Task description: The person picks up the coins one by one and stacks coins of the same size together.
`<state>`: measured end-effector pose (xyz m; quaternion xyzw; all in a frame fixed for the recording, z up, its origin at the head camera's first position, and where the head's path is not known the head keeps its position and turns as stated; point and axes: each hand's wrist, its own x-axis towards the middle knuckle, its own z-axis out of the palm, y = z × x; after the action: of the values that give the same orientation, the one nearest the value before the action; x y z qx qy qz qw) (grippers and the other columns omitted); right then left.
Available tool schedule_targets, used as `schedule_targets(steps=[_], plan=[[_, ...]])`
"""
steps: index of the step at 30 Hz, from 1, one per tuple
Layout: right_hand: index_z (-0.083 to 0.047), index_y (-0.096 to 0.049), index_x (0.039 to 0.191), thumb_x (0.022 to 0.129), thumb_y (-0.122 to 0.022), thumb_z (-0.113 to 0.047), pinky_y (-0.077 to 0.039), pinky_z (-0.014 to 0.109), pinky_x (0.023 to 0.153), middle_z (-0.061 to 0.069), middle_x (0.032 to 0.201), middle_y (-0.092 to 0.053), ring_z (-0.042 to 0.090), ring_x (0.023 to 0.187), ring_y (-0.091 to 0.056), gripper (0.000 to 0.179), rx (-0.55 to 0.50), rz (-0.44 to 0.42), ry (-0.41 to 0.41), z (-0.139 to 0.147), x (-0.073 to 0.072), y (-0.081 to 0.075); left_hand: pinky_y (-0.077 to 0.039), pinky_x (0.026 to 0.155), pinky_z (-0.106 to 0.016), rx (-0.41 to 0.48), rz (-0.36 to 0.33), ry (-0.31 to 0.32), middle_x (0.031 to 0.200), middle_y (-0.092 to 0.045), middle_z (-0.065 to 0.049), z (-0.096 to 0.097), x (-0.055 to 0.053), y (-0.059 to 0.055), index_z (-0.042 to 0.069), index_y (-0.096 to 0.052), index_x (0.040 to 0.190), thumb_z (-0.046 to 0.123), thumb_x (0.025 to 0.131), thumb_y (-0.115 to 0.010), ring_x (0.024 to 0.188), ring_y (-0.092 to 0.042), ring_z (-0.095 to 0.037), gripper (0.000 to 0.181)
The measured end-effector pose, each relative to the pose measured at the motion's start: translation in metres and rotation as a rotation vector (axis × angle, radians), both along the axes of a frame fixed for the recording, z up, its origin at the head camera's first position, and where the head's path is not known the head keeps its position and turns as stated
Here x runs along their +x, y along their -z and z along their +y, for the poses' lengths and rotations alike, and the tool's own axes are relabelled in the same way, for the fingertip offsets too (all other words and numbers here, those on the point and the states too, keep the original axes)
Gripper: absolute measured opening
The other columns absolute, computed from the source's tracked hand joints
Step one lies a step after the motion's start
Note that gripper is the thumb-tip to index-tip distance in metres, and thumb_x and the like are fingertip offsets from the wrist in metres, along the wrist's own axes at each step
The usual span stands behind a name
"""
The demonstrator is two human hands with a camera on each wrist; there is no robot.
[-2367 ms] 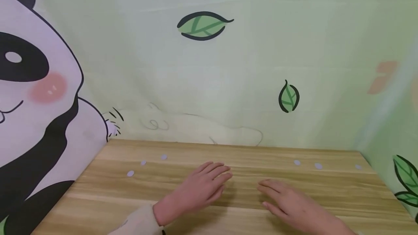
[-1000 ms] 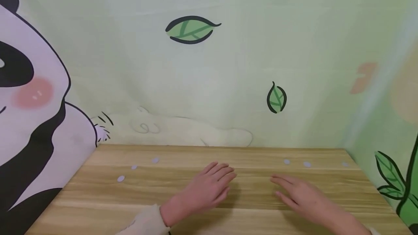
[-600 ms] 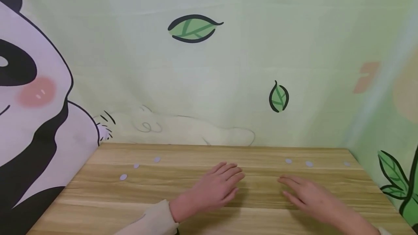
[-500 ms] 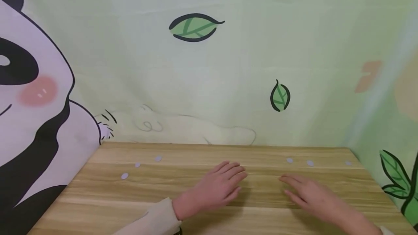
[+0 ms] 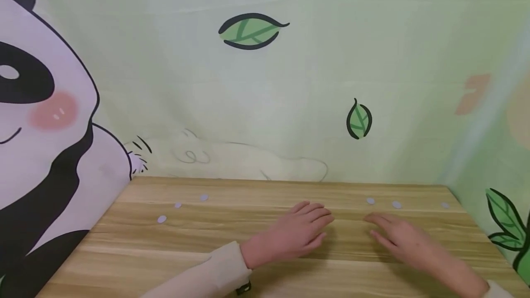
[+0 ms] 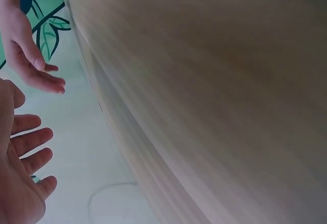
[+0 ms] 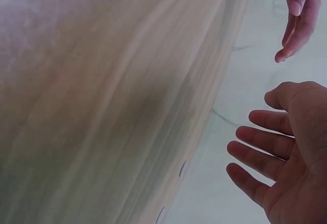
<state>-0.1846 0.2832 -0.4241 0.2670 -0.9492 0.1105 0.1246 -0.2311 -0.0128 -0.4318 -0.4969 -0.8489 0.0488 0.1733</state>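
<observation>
Over the last couple of seconds both hands have drifted toward 3 o'clock above the bench (image 5: pixel 145 252), and in the last half second the gap between them has narrowed a little. The discs keep their layout, so I judge this a shift of the hands alone, with nothing picked up or displaced.

Two hands are in view. The left hand (image 5: pixel 290 233) hangs near the bench's middle, fingers toward 2 o'clock; the right hand (image 5: pixel 403 238) is at its 3 o'clock, fingers toward 10. Both wrist views show bare palms with loosely extended, slightly parted fingers, holding nothing.

Six pale discs lie flat, counted from the bench's middle: three pale discs (image 5: pixel 162 219) around 10 o'clock, three more discs (image 5: pixel 397 204) around 2 o'clock, the innermost of these just beyond the right fingertips.

Behind stand one printed panda (image 5: pixel 54 151) between 9 and 10 o'clock and two single leaves (image 5: pixel 250 33), at 12 and 1 o'clock.
</observation>
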Motion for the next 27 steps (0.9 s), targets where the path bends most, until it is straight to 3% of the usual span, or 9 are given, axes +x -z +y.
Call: schedule_targets(steps=[8, 12, 27], plan=[[-0.003, -0.066, 0.125, 0.093, -0.073, -0.013, -0.054, 0.051, 0.090, 0.015, 0.122, -0.069, 0.035, 0.111, -0.067, 0.034, -0.017, 0.090, -0.029, 0.011, -0.006, -0.001, -0.028, 0.119, -0.037, -0.012, -0.012, 0.007, 0.152, -0.049, 0.006, 0.018, -0.001, -0.001, 0.020, -0.048, 0.150, 0.038, 0.110, -0.037, 0.143, -0.039, -0.014, 0.046], [-0.002, -0.065, 0.126, 0.095, -0.071, -0.015, -0.053, 0.054, 0.091, 0.016, 0.123, -0.068, 0.037, 0.112, -0.066, 0.034, -0.019, 0.061, -0.002, 0.016, -0.006, -0.002, -0.028, 0.119, -0.036, -0.003, -0.040, 0.004, 0.151, -0.050, 0.005, 0.023, -0.002, -0.002, 0.019, -0.048, 0.151, 0.037, 0.110, -0.038, 0.143, -0.039, -0.014, 0.046], [-0.001, -0.065, 0.128, 0.097, -0.070, -0.018, -0.051, 0.060, 0.091, 0.026, 0.126, -0.065, 0.045, 0.114, -0.063, 0.036, -0.025, -0.013, 0.089, 0.037, -0.007, 0.000, -0.029, 0.117, -0.025, 0.069, -0.268, 0.014, 0.153, -0.048, 0.003, 0.046, -0.017, -0.009, 0.016, -0.044, 0.153, 0.038, 0.111, -0.036, 0.142, -0.041, -0.010, 0.049]])
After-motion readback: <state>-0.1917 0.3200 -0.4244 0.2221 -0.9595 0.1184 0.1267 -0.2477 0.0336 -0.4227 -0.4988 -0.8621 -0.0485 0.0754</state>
